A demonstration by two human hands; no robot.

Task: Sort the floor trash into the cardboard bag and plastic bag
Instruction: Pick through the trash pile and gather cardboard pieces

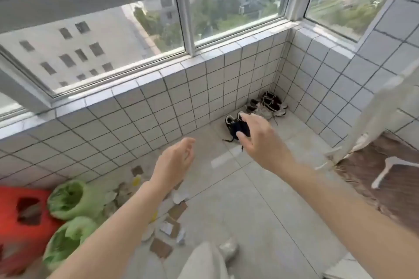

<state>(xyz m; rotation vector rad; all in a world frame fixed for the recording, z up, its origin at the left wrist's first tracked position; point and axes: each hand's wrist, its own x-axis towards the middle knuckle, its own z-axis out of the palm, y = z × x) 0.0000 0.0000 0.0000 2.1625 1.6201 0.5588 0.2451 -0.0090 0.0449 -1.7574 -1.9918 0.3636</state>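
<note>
Reaching forward over the pale tiled floor (260, 199), both bare arms are stretched out with nothing in either hand. The left hand (175, 161) is loosely cupped, fingers curled and empty; the right hand (258, 138) is spread open, palm down. Below and left of the left forearm lie scattered scraps of brown cardboard and white paper trash (169, 222). Further left of that arm sit two open green plastic bags (68, 201) beside a red plastic stool (20, 215). Just beyond the right hand's fingertips lies a pair of dark blue sneakers (233, 125).
</note>
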